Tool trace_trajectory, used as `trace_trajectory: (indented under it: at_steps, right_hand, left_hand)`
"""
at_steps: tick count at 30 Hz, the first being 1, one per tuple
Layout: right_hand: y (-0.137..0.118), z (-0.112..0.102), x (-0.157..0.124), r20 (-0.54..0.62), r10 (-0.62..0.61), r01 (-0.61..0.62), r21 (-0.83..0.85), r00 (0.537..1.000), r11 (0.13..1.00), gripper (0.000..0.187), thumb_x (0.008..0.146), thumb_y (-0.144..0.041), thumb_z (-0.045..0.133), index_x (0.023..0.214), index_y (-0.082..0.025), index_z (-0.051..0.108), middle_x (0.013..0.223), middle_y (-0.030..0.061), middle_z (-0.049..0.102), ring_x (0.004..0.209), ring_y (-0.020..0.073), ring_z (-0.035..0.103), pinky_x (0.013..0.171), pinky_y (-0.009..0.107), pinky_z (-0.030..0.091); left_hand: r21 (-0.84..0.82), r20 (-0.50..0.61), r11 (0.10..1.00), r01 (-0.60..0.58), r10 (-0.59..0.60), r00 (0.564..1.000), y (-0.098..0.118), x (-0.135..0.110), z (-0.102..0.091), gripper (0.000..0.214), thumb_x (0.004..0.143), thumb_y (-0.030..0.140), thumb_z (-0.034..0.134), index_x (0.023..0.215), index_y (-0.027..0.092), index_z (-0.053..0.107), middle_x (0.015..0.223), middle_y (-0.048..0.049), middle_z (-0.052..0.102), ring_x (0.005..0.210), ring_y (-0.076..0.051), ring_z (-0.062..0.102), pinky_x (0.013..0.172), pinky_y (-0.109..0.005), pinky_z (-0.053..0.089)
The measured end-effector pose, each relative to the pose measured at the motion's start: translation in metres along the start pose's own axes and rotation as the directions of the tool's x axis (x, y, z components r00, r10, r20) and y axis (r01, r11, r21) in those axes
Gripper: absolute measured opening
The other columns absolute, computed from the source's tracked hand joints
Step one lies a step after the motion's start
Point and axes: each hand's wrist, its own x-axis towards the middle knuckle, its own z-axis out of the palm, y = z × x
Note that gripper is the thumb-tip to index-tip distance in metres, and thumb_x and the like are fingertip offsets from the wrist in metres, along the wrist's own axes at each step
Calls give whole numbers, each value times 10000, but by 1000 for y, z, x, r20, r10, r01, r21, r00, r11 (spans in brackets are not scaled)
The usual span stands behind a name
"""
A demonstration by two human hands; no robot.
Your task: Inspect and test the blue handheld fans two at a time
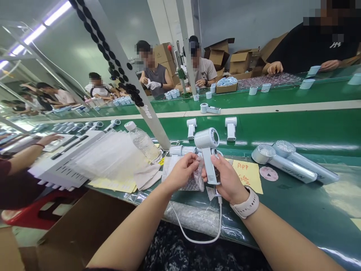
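My right hand (229,177) is wrapped round the handle of a pale blue handheld fan (208,158), which stands upright with its round head on top. A white charging cable (194,241) hangs in a loop, its plug end just under that hand; where it connects is hidden. My left hand (184,171) is closed in a pinch to the left of the handle, by a clear bubble-wrap pouch (196,182). What its fingertips hold is hidden. Behind my hands lie more fan heads (180,150), partly covered.
A green conveyor (282,124) runs across, carrying fans (231,128). Two larger wrapped fans (290,162) lie at right. A plastic bottle (143,141), a slanted metal post (135,94), plastic sheets (104,158) and a white box (70,158) stand left. Co-workers sit across and at left.
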Motion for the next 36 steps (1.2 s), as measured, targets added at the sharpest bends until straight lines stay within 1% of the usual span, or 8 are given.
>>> trace_trajectory:
  at_steps: [7, 13, 17, 21, 24, 29, 32, 36]
  right_hand:
    - [-5, -4, -3, 156, -74, 125, -342, 985, 931, 466, 813, -578, 691, 1124, -231, 677, 776, 17, 696, 630, 180, 628, 619, 337, 517]
    - [-3, -3, -5, 227, -179, 289, -766, 957, 574, 440, 908, -410, 582, 1318, -262, 645, 1177, 89, 739, 1005, 304, 665, 908, 482, 490]
    - [-3, -3, -2, 268, -102, 282, -811, 958, 513, 467, 937, -372, 537, 1386, -257, 596, 1334, 95, 683, 1174, 320, 638, 969, 486, 482]
    - [0, -3, -3, 270, -47, 267, -884, 962, 385, 448, 944, -379, 546, 1368, -251, 615, 1312, 115, 695, 1168, 341, 648, 936, 488, 493]
    - [5, 0, -5, 277, 5, 270, -943, 961, 196, 425, 936, -353, 560, 1339, -240, 632, 1152, 141, 754, 1023, 342, 694, 825, 454, 504]
    - [11, 10, -11, 332, 18, 331, -943, 943, 30, 336, 937, -321, 549, 1227, -200, 666, 978, 148, 755, 886, 309, 692, 711, 378, 467]
    - [10, 10, -11, 295, -19, 295, -946, 955, 134, 224, 932, -316, 547, 953, -169, 714, 853, 142, 741, 786, 277, 674, 675, 361, 448]
    - [3, 4, -4, 138, 11, 86, -676, 990, 732, 269, 921, -446, 566, 832, -208, 658, 751, 52, 700, 661, 202, 630, 578, 311, 452]
  left_hand:
    - [-76, -183, 996, 48, -61, 981, -6, 8, -14, 243, 716, 399, 701, 798, 178, 643, 757, -6, 634, 739, -166, 543, 720, -301, 438]
    - [-468, -191, 872, 143, -258, 947, 10, 7, -29, 358, 561, 304, 803, 850, 166, 644, 797, -31, 678, 743, -187, 617, 693, -312, 497]
    - [-513, -249, 848, 136, -298, 922, 11, 5, -45, 453, 611, 291, 795, 1007, 196, 597, 766, 10, 662, 649, -128, 581, 604, -238, 458]
    - [-244, -331, 966, 83, -164, 929, 13, 1, -52, 405, 763, 356, 661, 1131, 214, 572, 634, 57, 542, 538, -114, 477, 531, -226, 390]
    - [248, -339, 966, 76, 13, 941, 21, -8, -47, 300, 864, 319, 504, 1118, 212, 623, 635, 36, 529, 561, -141, 483, 556, -258, 397]
    - [875, 49, 457, -162, 250, 967, 38, -37, -19, 386, 890, 133, 417, 1189, 223, 643, 869, -57, 695, 811, -212, 626, 714, -318, 480]
    - [885, 351, 225, -408, 254, 901, 46, -52, -8, 404, 876, 65, 430, 1208, 187, 626, 821, -64, 693, 765, -216, 622, 667, -318, 480]
    - [917, 303, 173, -359, 283, 910, 55, -59, -18, 421, 902, 73, 406, 1248, 208, 603, 815, -58, 694, 757, -210, 631, 671, -313, 484]
